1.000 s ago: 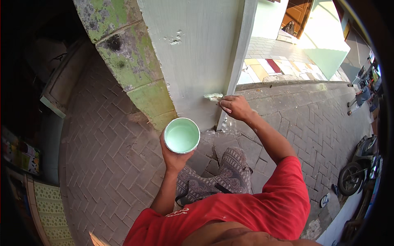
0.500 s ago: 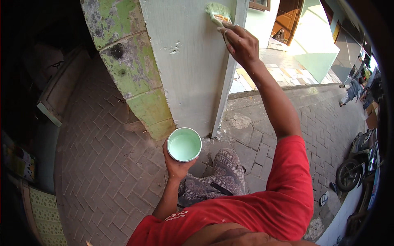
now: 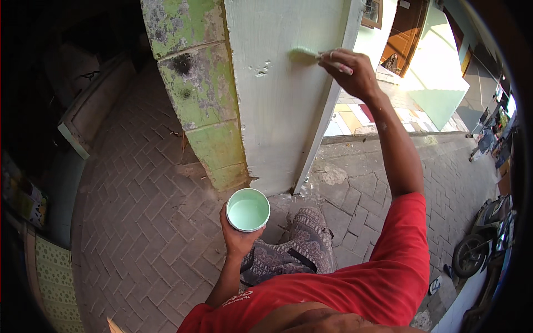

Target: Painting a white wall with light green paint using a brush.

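Note:
My right hand (image 3: 352, 71) grips a paintbrush (image 3: 305, 54) by its handle. The bristles are blurred and lie against the pale grey-white wall panel (image 3: 277, 116), right of a small chipped patch (image 3: 260, 69). Low in front of me, my left hand (image 3: 240, 238) is wrapped round a can of pale mint-green paint (image 3: 248, 210). The can is upright, with paint smeared on its rim. To the left of the panel runs a strip of blocks (image 3: 208, 105) with peeling green paint.
Brick paving (image 3: 150, 222) surrounds the wall's foot. A parked motorbike (image 3: 474, 247) stands at the right, near a sandal (image 3: 435, 285). Behind the panel lie a tiled porch (image 3: 355, 119) and a brown door (image 3: 402, 36). Another person (image 3: 484, 143) is at the far right.
My right hand has brought the brush lower on the panel, and the handle now points more sideways. The whole view has shifted, so the wall sits farther right. My left hand still holds the can.

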A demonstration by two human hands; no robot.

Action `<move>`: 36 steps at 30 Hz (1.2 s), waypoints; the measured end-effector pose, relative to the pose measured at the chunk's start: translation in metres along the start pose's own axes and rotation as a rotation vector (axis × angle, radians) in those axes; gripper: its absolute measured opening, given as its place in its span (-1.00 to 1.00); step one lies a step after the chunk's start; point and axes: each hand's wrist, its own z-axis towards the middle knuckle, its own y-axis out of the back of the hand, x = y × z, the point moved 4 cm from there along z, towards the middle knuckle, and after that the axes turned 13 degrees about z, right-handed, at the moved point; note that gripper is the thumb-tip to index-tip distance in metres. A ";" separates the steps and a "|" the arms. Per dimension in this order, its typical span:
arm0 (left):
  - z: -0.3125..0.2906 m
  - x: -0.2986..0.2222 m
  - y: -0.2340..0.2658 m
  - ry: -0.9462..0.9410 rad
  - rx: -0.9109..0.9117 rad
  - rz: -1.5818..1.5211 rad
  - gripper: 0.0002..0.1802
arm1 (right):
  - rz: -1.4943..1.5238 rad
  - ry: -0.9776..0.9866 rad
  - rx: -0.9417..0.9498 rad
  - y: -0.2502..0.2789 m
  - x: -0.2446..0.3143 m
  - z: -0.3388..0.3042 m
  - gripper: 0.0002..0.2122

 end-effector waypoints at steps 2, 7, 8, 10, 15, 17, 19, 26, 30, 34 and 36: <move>0.001 0.003 -0.004 0.011 0.013 -0.024 0.25 | -0.265 0.164 -0.273 0.063 -0.008 0.063 -0.91; -0.001 -0.009 -0.001 0.026 0.000 -0.043 0.27 | -0.380 0.181 -0.414 0.037 0.023 0.102 -0.88; -0.002 -0.012 0.004 0.037 -0.011 -0.033 0.27 | -0.451 0.211 -0.356 0.003 0.028 0.075 -0.86; -0.002 -0.010 0.008 0.043 -0.023 -0.030 0.26 | -0.478 0.246 -0.211 -0.073 0.038 -0.008 -0.72; -0.005 -0.010 0.015 0.028 -0.055 -0.036 0.13 | -0.098 0.076 0.279 -0.196 0.054 -0.196 -0.74; -0.009 -0.005 0.022 0.066 -0.047 -0.072 0.18 | -0.027 -0.067 0.522 -0.195 0.057 -0.182 -0.76; -0.012 0.000 0.023 0.101 -0.028 -0.120 0.24 | 0.037 -0.139 0.664 -0.184 0.041 -0.162 -0.78; -0.008 0.001 0.013 0.030 -0.049 -0.020 0.25 | -0.219 0.329 -0.128 0.024 0.059 0.130 -0.90; 0.001 -0.006 -0.013 0.018 0.021 -0.118 0.27 | -0.332 0.447 -0.460 0.069 0.071 0.180 -0.91; -0.010 -0.008 0.006 -0.031 -0.045 -0.002 0.27 | -0.482 0.492 -0.127 -0.082 0.073 0.065 -0.76; -0.010 -0.013 0.008 0.009 -0.022 -0.038 0.27 | -0.332 0.456 0.085 -0.138 0.085 -0.023 -0.70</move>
